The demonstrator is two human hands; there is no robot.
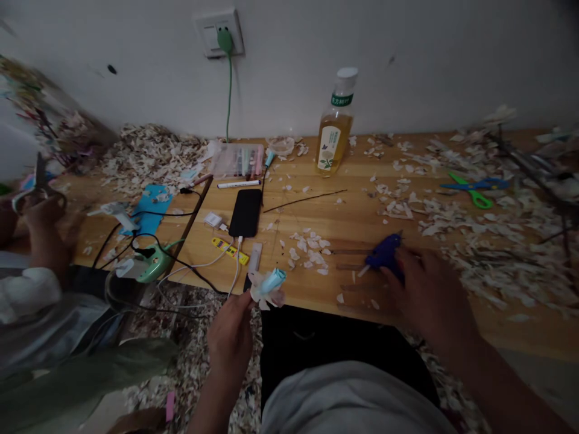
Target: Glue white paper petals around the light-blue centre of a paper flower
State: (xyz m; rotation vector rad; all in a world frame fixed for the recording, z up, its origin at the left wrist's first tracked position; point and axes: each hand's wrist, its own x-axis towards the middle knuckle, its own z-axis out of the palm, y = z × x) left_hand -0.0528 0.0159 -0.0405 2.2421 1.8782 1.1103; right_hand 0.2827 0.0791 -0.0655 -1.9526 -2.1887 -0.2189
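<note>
The left hand [231, 337] holds a small paper flower [270, 284], pale blue in the middle with whitish petals, just above the near edge of the bench [353, 211]; its fingers are clamped on the base of the flower. The right hand [429, 298] lies on the handle of a blue glue gun [383, 252], whose nozzle points left over the wood. The hand is blurred, so I cannot tell if its fingers are closed on the gun or only touch it. To do this well, I think the grip on the gun must be firm, the nozzle must stay away from the left fingers, and the flower must be held low and steady. The bench is of light wood and is covered with white paper scraps [312, 250]. On it are also 1 black phone [245, 212] on a cable, 1 bottle [335, 129] of yellow liquid and green-blue scissors [473, 190]. Behind is a white wall with a socket [218, 33]. At the far left, another person's hand [43, 220] holds scissors.
</note>
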